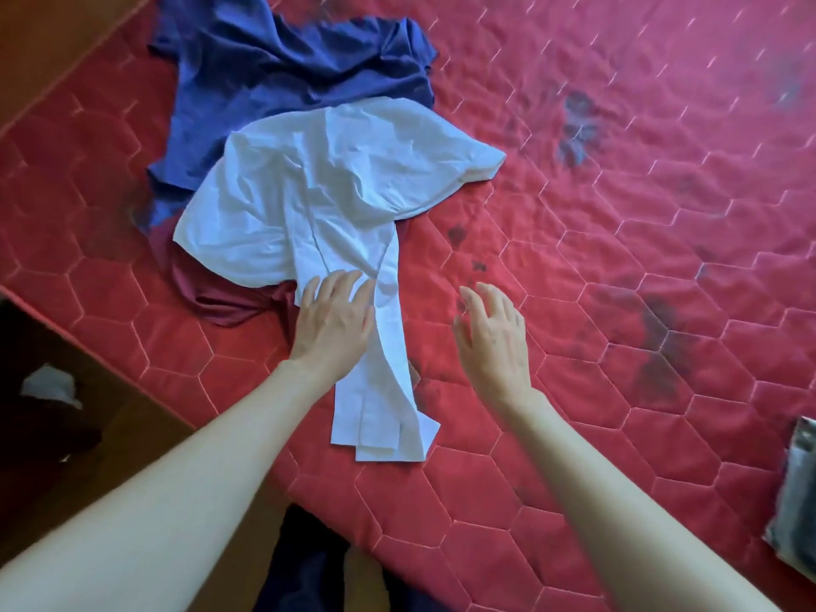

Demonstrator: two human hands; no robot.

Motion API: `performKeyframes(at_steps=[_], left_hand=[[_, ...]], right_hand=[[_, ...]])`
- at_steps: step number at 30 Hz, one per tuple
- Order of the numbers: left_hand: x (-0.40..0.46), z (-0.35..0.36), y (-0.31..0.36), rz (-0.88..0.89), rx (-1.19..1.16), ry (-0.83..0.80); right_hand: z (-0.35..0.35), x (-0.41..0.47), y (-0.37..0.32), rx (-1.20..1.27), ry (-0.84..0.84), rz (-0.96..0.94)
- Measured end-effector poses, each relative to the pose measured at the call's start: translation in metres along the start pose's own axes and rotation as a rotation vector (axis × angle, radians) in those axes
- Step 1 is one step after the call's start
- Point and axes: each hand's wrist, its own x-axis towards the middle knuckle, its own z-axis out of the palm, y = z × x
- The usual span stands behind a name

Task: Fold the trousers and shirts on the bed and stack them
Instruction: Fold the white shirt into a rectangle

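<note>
- Pressing flat with straight fingers, my left hand lies on the narrow lower strip of the white garment; my right hand hovers just beside that strip, fingers spread and loosely bent, holding nothing.
- I judge the white piece half-folded: strip doubled lengthwise, upper part bunched and wrinkled.
- The blue garment lies crumpled beyond and partly under it, a maroon garment peeks out beneath; both unfolded, no stack visible.
- All sit on a red quilted mattress with dark stains; wooden floor at left, a grey item at the right edge.
</note>
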Motion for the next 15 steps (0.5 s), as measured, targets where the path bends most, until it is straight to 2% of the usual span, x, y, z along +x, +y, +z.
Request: performKeyframes(at_steps=[5,15], left_hand=[[0.068,0.008,-0.035,0.112,-0.011,0.050],[0.169,0.044,-0.130,0.266,0.002,-0.126]], right_hand=[[0.031,0.047,-0.017,0.016,0.020,0.046],[0.103,0.140,-0.078,0.054,-0.035,0.303]])
